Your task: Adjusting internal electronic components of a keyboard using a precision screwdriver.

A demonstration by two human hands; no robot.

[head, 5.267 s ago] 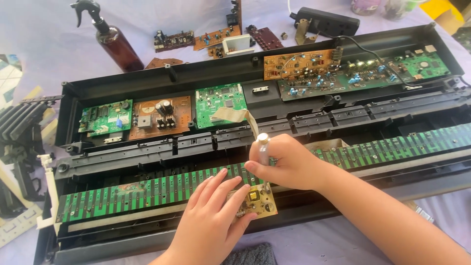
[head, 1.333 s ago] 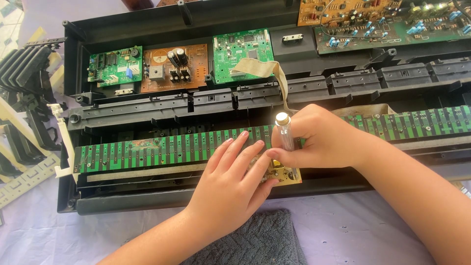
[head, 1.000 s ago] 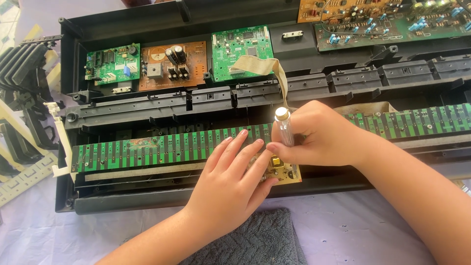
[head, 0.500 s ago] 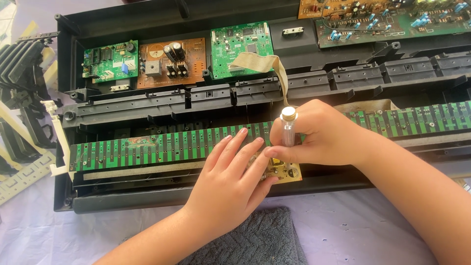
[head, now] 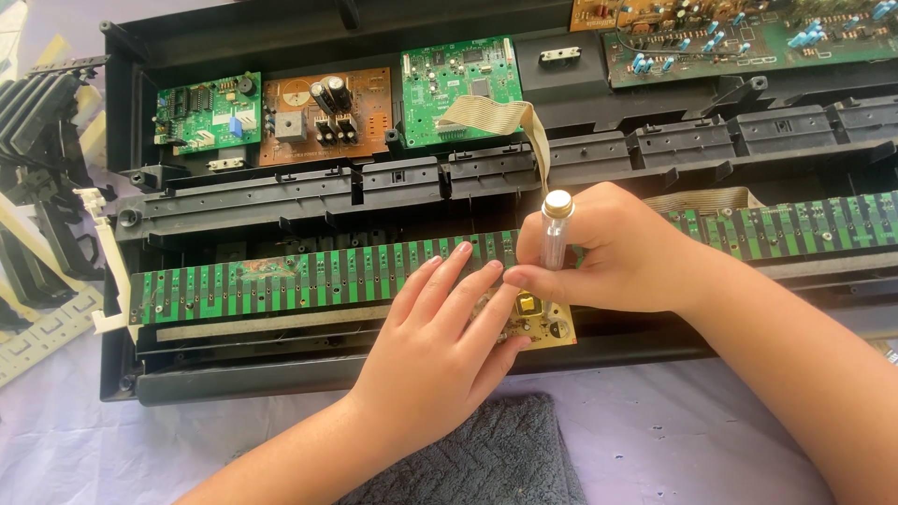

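The small tan circuit board [head: 541, 327] lies at the front edge of the opened black keyboard case [head: 281, 187], just below the long green contact strip [head: 309, 281]. The left hand [head: 440, 355] presses it flat with open fingers, while the right hand [head: 617, 257] is clenched round an upright clear-handled screwdriver [head: 556, 238]. The tip could slip and gouge the board if the tool tilts; the tip and whatever it meets are hidden behind the fingers, and the case runs out of view on the right.

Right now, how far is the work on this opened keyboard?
Done: the black case is open, boards exposed, key strips set aside at the left. In hand: the left hand presses a small tan circuit board while the right hand holds a screwdriver upright on it. Left: the long green contact board remains in place.
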